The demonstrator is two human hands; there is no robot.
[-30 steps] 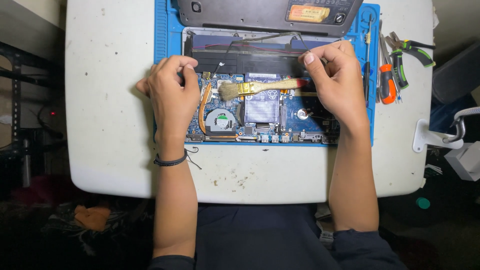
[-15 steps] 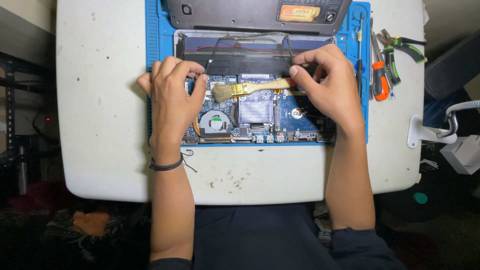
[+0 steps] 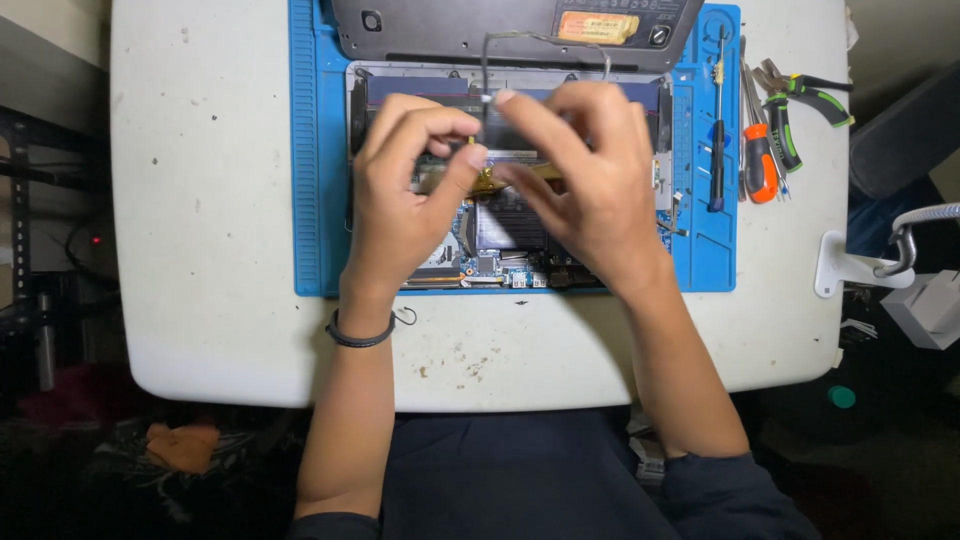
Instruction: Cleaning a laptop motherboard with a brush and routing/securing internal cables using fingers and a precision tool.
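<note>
Two hands meet over the opened laptop (image 3: 510,255) on my blue mat (image 3: 310,150): left hand (image 3: 400,200) and right hand (image 3: 590,190) each pinch the thin grey cable (image 3: 545,38), which loops up beyond my fingertips toward the dark bottom cover (image 3: 450,25).

The setting was an electronics repair workbench. A blue anti-static work mat (image 3: 310,150) covered a worn white table (image 3: 200,200), with an opened laptop (image 3: 510,250) on it. Screwdrivers (image 3: 758,150) and pliers (image 3: 800,100) lay at the right.
</note>
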